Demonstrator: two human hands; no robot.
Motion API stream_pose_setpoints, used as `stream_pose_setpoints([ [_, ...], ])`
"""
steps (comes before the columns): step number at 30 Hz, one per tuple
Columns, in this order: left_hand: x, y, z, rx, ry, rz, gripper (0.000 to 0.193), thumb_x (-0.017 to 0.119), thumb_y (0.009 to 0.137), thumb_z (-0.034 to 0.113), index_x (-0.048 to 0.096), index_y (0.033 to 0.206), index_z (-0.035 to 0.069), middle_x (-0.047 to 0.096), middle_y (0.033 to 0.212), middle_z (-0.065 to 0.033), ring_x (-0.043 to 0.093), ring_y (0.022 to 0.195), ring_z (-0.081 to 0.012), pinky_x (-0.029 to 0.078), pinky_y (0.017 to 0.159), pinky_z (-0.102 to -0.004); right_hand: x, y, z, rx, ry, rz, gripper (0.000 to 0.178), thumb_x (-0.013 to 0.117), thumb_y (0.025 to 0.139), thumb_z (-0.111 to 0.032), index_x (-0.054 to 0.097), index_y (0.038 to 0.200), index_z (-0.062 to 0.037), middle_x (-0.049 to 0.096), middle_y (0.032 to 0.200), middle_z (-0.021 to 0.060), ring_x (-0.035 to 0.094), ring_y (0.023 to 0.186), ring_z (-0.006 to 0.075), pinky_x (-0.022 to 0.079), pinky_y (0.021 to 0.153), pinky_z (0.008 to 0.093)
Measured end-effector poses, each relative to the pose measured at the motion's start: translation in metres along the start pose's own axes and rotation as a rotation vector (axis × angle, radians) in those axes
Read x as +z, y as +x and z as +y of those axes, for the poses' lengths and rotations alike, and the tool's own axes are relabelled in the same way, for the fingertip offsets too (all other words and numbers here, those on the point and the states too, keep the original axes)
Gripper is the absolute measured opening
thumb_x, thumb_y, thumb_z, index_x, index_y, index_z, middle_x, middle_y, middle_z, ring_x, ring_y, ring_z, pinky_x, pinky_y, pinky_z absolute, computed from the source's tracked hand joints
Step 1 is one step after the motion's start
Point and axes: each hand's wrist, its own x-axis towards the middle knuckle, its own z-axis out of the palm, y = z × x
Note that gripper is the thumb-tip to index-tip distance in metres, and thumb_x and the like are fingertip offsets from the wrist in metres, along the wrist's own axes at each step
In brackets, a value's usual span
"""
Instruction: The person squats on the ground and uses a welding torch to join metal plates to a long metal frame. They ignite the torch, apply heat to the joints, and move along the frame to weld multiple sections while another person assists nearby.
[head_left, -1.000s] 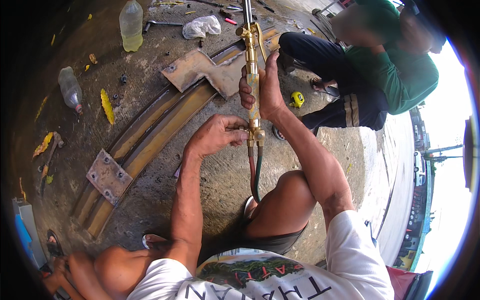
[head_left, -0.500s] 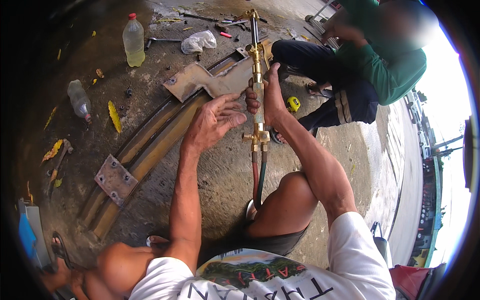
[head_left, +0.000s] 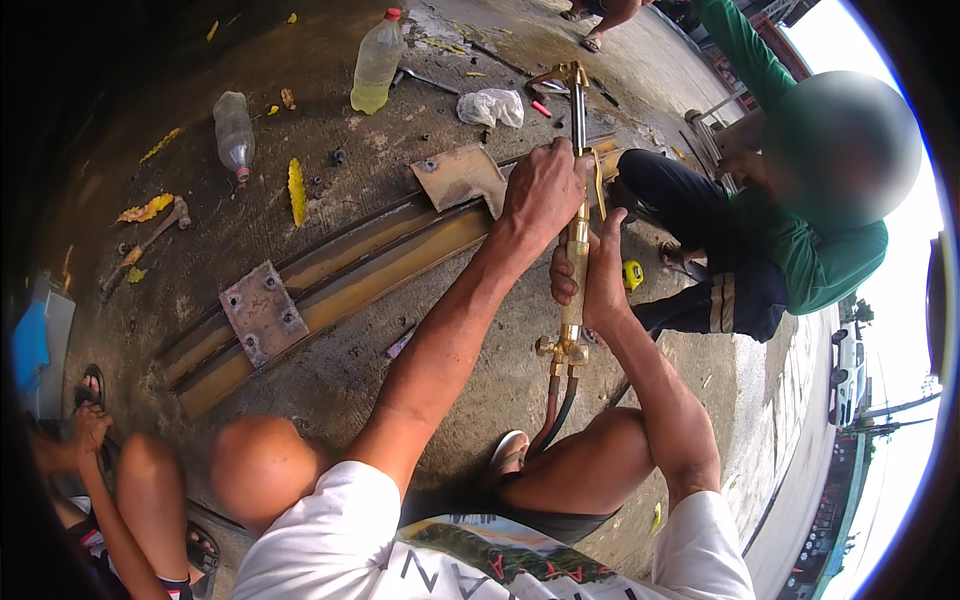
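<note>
A brass cutting torch (head_left: 572, 258) stands nearly upright in front of me, its angled head at the top. My right hand (head_left: 597, 275) is wrapped around its handle from the right, thumb pointing up. My left hand (head_left: 548, 192) is closed at the torch's upper body, just below the metal tubes; its fingertips are partly hidden. A red hose (head_left: 549, 415) and a green hose (head_left: 566, 412) run down from the valves at its base, past my knee. Behind the torch, to the left, lie long rusty steel beams (head_left: 390, 265) with a bolted square plate (head_left: 264, 312) and another flat plate (head_left: 455, 178).
At right squats a person in a green sleeve (head_left: 835, 255), near a yellow tape measure (head_left: 632, 274). Two plastic bottles (head_left: 378, 62), a white plastic bag (head_left: 490, 107), a hammer (head_left: 150, 245) and wrench (head_left: 428, 80) lie about the concrete. Another person's leg (head_left: 150, 505) shows lower left.
My left hand has moved up and right from open beside the torch to closed on its upper body. The view has shifted, and the torch appears lower and farther right.
</note>
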Motion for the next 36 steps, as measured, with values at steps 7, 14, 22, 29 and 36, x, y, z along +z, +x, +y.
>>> stream_pose_setpoints([
  [7,0.0,0.001,-0.02,0.364,0.02,0.032,0.017,0.067,0.089,0.009,0.057,0.098,-0.002,0.063,0.09,-0.0204,0.063,0.09,-0.0379,0.051,0.083,-0.0465,-0.001,0.0,-0.001,-0.03,0.055,-0.054,0.085,0.025,0.081,-0.092,0.046,0.095,-0.0116,0.043,0.059,0.0,0.04,0.04,0.0109,0.037,0.039,0.0261],
  [14,0.002,-0.002,-0.013,0.325,-0.133,0.002,0.028,0.064,0.094,0.015,0.05,0.112,-0.001,0.061,0.097,-0.0223,0.063,0.087,-0.0408,0.052,0.077,-0.0489,-0.004,-0.006,-0.006,-0.065,0.035,-0.03,0.084,0.022,0.082,-0.092,0.046,0.094,-0.0124,0.043,0.059,0.0001,0.04,0.04,0.0115,0.037,0.038,0.0262],
  [22,0.01,-0.012,-0.01,0.278,-0.144,0.031,0.028,0.063,0.097,0.019,0.049,0.107,-0.004,0.061,0.095,-0.0245,0.064,0.086,-0.0417,0.052,0.073,-0.0486,-0.009,-0.007,-0.004,-0.077,0.087,0.019,0.08,0.027,0.085,-0.089,0.049,0.095,-0.0124,0.043,0.062,0.0005,0.039,0.04,0.0116,0.034,0.038,0.0265],
  [29,0.007,-0.006,-0.012,0.227,-0.174,0.005,0.024,0.062,0.096,0.015,0.049,0.102,-0.005,0.062,0.087,-0.0262,0.066,0.081,-0.044,0.052,0.068,-0.049,-0.008,-0.009,-0.007,-0.066,0.071,0.012,0.073,0.021,0.095,-0.078,0.048,0.1,-0.0103,0.044,0.062,0.0024,0.041,0.041,0.0145,0.036,0.039,0.0294],
  [36,-0.004,-0.006,-0.002,0.149,-0.268,-0.018,0.024,0.064,0.096,0.016,0.05,0.1,-0.004,0.064,0.084,-0.0269,0.069,0.08,-0.0426,0.053,0.067,-0.0488,-0.008,-0.009,-0.006,-0.137,0.051,0.004,0.064,0.022,0.1,-0.07,0.047,0.1,-0.0104,0.044,0.062,0.0029,0.041,0.041,0.0145,0.038,0.039,0.0295],
])
